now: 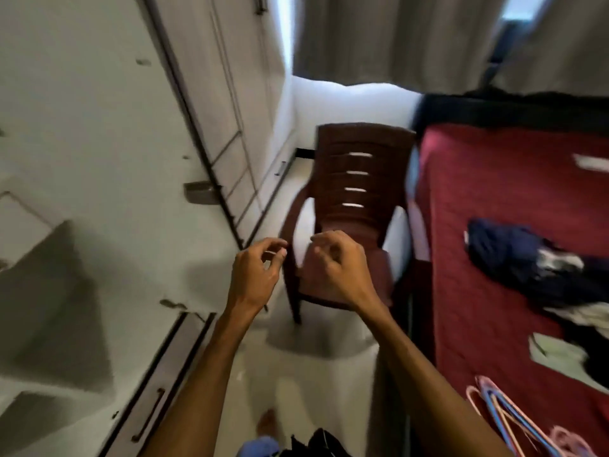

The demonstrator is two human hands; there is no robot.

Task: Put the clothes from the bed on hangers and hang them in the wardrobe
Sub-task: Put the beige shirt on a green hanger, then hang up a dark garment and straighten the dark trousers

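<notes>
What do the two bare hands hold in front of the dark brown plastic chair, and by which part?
Nothing that shows: the left hand and the right hand are curled in the air, empty, though blurred.

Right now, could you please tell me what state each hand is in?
Left hand: closed, fingers curled, nothing visible in it.
Right hand: closed, fingers curled, nothing visible in it.
</notes>
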